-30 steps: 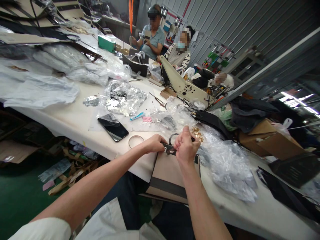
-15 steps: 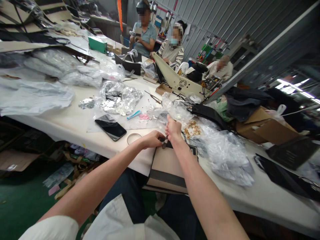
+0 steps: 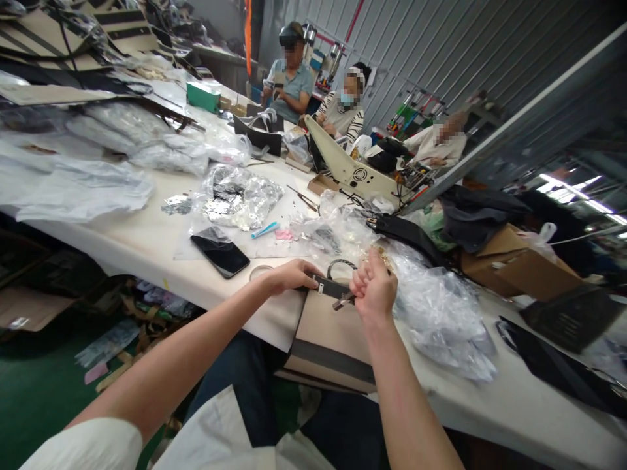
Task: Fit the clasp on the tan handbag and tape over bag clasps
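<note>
A beige bag piece (image 3: pixel 336 326) with dark bands lies at the table's front edge and hangs a little over it. On its black top band (image 3: pixel 337 288) is a small pale metal plate (image 3: pixel 321 288). My left hand (image 3: pixel 296 274) grips the band's left corner, thumb and fingers closed beside that plate. In a closed fist, my right hand (image 3: pixel 375 287) holds a short tool with a metal end (image 3: pixel 343 301), low over the band's right part. The fist hides the rest of the tool, so its kind is unclear. A dark loop (image 3: pixel 341 266) rises behind the band.
A phone (image 3: pixel 220 252) and a blue pen-like item (image 3: pixel 265 230) lie left of the bag piece. Clear plastic bags (image 3: pixel 445 307) crowd the right, with a cardboard box (image 3: pixel 524 261) beyond. Scissors (image 3: pixel 302 197) lie farther back. Several co-workers sit across the table (image 3: pixel 490 385).
My right hand has moved right and slightly down with the tool, away from my left hand, uncovering the small metal plate. My left hand stays on the band's corner.
</note>
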`<state>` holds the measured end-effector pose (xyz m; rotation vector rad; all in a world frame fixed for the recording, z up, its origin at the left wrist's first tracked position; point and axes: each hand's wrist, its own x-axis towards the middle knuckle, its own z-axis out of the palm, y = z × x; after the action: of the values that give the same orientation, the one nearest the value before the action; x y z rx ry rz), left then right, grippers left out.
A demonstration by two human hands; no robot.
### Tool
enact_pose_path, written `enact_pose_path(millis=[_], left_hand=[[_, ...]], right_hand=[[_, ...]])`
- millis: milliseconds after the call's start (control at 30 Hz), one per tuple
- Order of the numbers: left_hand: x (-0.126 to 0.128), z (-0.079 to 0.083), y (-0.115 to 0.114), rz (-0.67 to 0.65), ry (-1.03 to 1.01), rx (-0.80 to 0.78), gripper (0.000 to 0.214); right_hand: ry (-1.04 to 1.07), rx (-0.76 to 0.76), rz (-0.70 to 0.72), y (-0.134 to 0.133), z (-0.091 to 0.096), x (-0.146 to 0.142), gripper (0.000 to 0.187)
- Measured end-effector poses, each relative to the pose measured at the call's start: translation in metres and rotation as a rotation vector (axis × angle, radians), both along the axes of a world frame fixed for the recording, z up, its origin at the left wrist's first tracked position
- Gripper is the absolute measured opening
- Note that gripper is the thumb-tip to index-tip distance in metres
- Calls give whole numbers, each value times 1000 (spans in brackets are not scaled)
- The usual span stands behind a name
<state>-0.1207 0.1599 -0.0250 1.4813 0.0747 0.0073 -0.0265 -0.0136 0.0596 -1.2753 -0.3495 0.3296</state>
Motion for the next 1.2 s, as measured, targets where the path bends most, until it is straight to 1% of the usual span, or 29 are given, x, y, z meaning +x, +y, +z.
enact_pose_path(millis=[100,233,333,400,467,600,667,700,800,867,933,1067,1200], left_hand=[[-3,5,-1,-3,4,38,52],[-6,22,-6,1,29,235,47],[-3,35,-8,0,-7,390,43],[0,37,-9,-4,-49,420,40],[1,33,-9,-18,-18,366,42],[-4,14,-7,-27,180,139,47],[-8,8,-5,-38,217,84,50],[-10,6,-4,-51,217,83,53],[-12,6,0,-119,213,112,62],[-12,6,1,-167,234,94,63],[-10,7,-1,-172,271,63,63],[-6,12,-7,-105,293,75,61],[-6,17,-9,-144,305,43,60]], right_hand=[[-8,17,-34,-15,-2,-6,72],[-5,44,-50,-24,-4,0,72],[9,47,-39,-26,-4,6,70],[18,50,-33,-27,-5,8,71],[19,52,-32,-28,-6,10,72],[19,39,-25,-30,-9,12,73],[29,31,-20,-29,-10,14,73],[32,29,-19,-28,-10,14,72],[22,14,-16,-24,-8,11,71],[-9,-2,-18,-20,-5,6,71],[-68,-11,-28,-16,-1,-2,71],[-302,2,-82,-6,1,-22,68],[-505,-46,-119,3,-6,-37,67]])
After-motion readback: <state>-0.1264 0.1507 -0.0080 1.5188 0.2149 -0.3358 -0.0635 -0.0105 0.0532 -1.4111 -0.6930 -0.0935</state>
